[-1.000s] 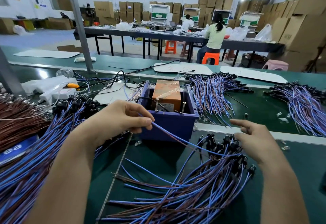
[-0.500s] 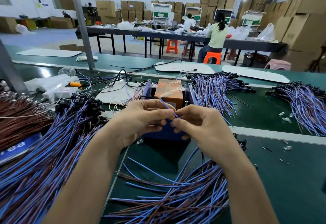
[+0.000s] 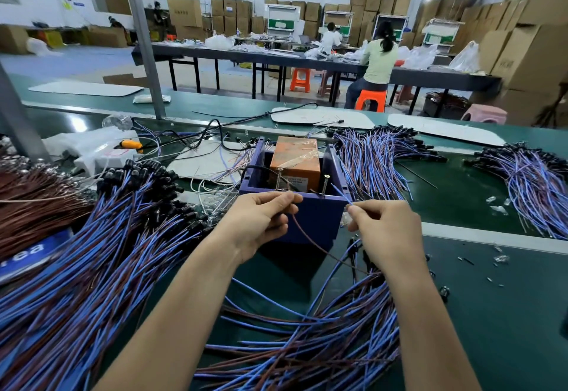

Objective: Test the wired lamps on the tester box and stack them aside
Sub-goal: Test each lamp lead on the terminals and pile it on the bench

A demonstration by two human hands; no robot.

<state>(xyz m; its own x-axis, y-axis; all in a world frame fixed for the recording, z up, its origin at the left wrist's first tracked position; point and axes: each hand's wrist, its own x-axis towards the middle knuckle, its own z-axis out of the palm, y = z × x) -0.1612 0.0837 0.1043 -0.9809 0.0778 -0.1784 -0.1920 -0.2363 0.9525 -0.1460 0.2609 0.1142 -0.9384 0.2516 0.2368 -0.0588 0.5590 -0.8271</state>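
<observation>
Heaps of wired lamps (image 3: pixel 92 252) flank the tester box (image 3: pixel 319 224).

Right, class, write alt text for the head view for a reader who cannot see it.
At a purple tester box, the left hand pinches a brown wire and the right hand a blue wire, close to its upright screws. Heaps of blue-and-brown wired lamps lie on the green bench.

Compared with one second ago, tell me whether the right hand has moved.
Yes. The right hand moved left, toward the purple tester box, and now pinches a blue wire beside the box's front right corner.
</observation>
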